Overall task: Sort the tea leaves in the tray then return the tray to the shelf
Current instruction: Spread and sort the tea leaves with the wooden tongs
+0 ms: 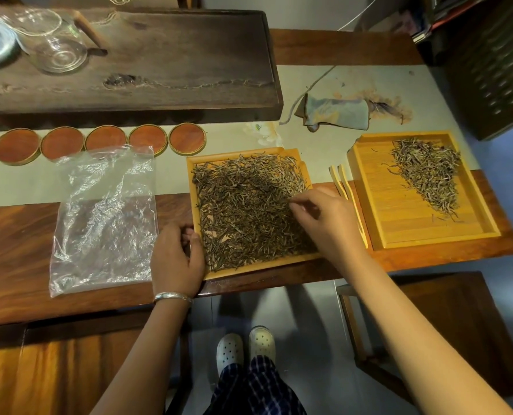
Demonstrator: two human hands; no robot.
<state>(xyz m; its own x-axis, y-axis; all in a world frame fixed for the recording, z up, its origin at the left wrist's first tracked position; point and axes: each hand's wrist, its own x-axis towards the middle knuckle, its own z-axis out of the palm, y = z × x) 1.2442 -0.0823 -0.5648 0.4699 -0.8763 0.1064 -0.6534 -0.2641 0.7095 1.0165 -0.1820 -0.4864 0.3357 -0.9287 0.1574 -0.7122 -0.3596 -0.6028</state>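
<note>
1. Left hand [177, 259] fingers curled on the left rim of the light wooden square tray [306, 170].
2. Right hand [324, 217] fingers pinching among the dark dried tea leaves [243, 205] filling it.
3. Tray sits mid wooden surface [15, 250]; second wooden tray [369, 190] at 3 o'clock, clear plastic bag [105, 217] at 9 o'clock.

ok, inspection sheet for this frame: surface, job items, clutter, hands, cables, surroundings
Surface: wooden table with a pale runner.
Job's things: near tray full of tea leaves; second tray with a smaller pile; bamboo tweezers between them.
Clutter: plastic bag, row of coasters, cloth, dark tea board with glassware.
Grippers: left hand grips the near tray's left edge; right hand pinches at the leaves.
Cables: cord beside the cloth.
Surroundings: stool, dark cabinet.
</note>
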